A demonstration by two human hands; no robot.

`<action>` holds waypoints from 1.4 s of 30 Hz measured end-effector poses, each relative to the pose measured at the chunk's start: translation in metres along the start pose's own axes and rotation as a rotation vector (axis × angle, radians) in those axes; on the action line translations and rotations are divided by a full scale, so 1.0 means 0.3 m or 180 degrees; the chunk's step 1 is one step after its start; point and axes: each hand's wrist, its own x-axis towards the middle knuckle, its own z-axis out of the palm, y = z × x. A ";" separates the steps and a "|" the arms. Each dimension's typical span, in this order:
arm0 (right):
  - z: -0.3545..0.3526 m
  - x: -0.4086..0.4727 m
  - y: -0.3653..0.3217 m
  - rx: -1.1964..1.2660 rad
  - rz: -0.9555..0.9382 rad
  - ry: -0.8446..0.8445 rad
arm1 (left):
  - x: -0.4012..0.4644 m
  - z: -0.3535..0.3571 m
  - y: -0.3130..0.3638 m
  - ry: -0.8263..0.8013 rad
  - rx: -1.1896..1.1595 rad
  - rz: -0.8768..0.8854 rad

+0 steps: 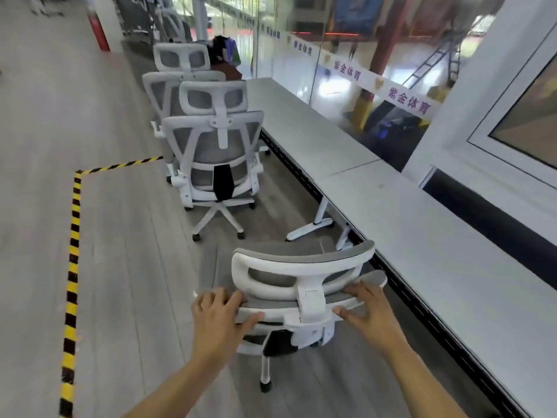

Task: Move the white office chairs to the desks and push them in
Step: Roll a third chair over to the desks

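Observation:
A white office chair (298, 273) with grey mesh stands right in front of me, its back towards me. My left hand (223, 315) grips the left end of its backrest top. On the right end rests my right hand (367, 309), fingers over the edge. The chair sits beside the long grey desk (422, 236), angled to it, not under it. Ahead, a second white chair (214, 155) stands close to the desk edge. A third white chair (177, 86) is behind that one.
Yellow-black floor tape (73, 236) marks a corner on the wood floor at left. White desk legs (313, 227) stand under the desk ahead of my chair. A glass wall (361, 70) runs behind the desk. More chairs (171, 22) and a red column (98, 28) stand far off.

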 end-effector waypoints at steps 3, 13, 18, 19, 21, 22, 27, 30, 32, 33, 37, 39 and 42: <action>0.001 0.221 0.035 0.0165 -0.0077 -0.0197 | 0.126 0.058 -0.009 0.0119 0.0156 -0.0019; 0.084 0.956 0.050 0.0465 -0.0678 -0.0235 | 0.613 0.203 -0.042 0.0179 0.0247 -0.0765; 0.137 1.243 0.005 0.0330 -0.0860 -0.0339 | 0.838 0.230 -0.087 0.0120 -0.0041 -0.1060; 0.147 1.286 -0.003 0.0302 -0.0896 -0.0385 | 0.877 0.229 -0.096 0.0105 -0.0075 -0.1123; 0.162 1.367 -0.020 0.0225 -0.0977 -0.0418 | 0.948 0.227 -0.123 0.0022 -0.0148 -0.1235; 0.170 1.408 -0.027 0.0204 -0.0990 -0.0429 | 0.984 0.224 -0.134 -0.0023 -0.0191 -0.1274; 0.213 1.551 -0.050 0.0284 -0.0914 -0.0493 | 1.118 0.223 -0.187 -0.0035 -0.0329 -0.1385; 0.243 1.583 -0.055 0.0340 -0.0923 -0.0454 | 1.145 0.232 -0.206 -0.0027 -0.0367 -0.1486; 0.254 1.598 -0.061 0.0338 -0.0895 -0.0459 | 1.157 0.236 -0.207 -0.0017 -0.0396 -0.1558; 0.258 1.607 -0.063 0.0316 -0.0873 -0.0484 | 1.164 0.237 -0.205 -0.0025 -0.0402 -0.1576; 0.254 1.623 -0.081 0.0137 -0.0789 -0.0631 | 1.192 0.231 -0.198 -0.0102 -0.0324 -0.1605; 0.251 1.612 -0.104 -0.0087 -0.0765 -0.0678 | 1.197 0.226 -0.189 -0.0144 -0.0160 -0.1544; 0.250 1.581 -0.135 -0.0476 -0.0697 -0.0594 | 1.187 0.213 -0.175 -0.0184 0.0055 -0.1311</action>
